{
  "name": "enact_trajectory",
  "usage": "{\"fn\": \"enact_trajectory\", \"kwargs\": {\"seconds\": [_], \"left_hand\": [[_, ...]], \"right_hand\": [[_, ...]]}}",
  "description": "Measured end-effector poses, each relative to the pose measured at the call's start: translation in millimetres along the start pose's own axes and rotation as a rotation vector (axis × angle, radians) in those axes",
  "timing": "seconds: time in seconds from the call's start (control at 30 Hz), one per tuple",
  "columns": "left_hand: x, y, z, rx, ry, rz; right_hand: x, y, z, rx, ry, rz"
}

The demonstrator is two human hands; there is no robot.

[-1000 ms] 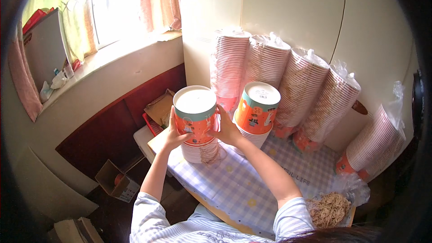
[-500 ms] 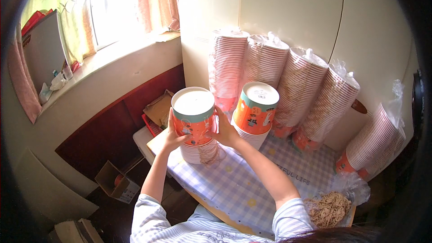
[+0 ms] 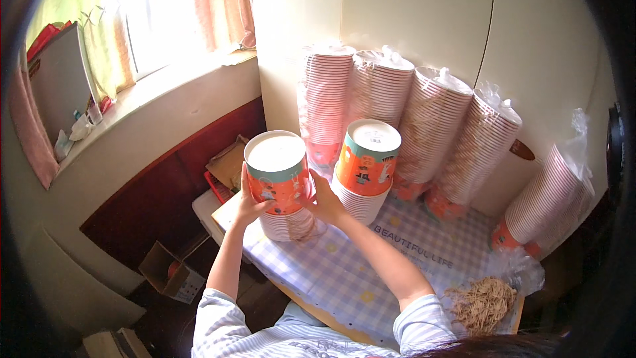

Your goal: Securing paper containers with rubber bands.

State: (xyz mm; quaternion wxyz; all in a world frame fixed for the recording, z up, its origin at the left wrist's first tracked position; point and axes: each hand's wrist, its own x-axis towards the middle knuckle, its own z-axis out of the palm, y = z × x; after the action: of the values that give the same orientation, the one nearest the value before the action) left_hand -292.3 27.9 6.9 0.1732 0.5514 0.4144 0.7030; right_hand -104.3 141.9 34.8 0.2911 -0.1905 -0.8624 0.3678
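A stack of upside-down paper cups (image 3: 277, 189), orange with a teal band and white base, stands at the near left of the table. My left hand (image 3: 250, 207) wraps its left side, thumb across the front. My right hand (image 3: 324, 200) grips the right side, fingers partly hidden behind the cup. Loops of thin beige twine (image 3: 303, 224) hang against the white rims below my right hand; whether my fingers hold them I cannot tell. Just to the right, a second upturned stack of matching cups (image 3: 366, 171) stands untouched.
Several tall plastic-wrapped cup stacks (image 3: 440, 126) line the table's back, with more leaning wrapped cups (image 3: 538, 199) at right. A twine heap (image 3: 483, 305) lies at the near right corner of the checked tablecloth (image 3: 371, 272). An open cardboard box (image 3: 171, 275) sits low at left.
The whole view has shifted slightly, moving most things a little left in the picture. Both hands keep their grip on the near cup stack; my right hand's fingers sit slightly differently.
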Motion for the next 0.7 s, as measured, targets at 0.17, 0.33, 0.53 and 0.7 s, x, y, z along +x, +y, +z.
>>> {"fn": "enact_trajectory", "kwargs": {"seconds": [0.17, 0.33, 0.53, 0.7], "left_hand": [[-3.6, -3.0, -1.1, 0.046, 0.047, -0.042], [-22.5, 19.6, 15.3, 0.597, 0.31, 0.168], [-30.9, 55.7, 82.3, 0.793, 0.322, 0.535], [-3.4, 73.2, 134.8, 0.833, 0.053, 0.488]], "right_hand": [[-66.6, 51.2, 28.0, -0.16, 0.115, -0.055], [-174.7, 59.8, 32.4, -0.351, -0.071, 0.095], [-264.9, 37.8, 26.1, -0.582, -0.098, 0.087], [-283.7, 22.2, 27.6, -0.569, 0.026, 0.022]]}}
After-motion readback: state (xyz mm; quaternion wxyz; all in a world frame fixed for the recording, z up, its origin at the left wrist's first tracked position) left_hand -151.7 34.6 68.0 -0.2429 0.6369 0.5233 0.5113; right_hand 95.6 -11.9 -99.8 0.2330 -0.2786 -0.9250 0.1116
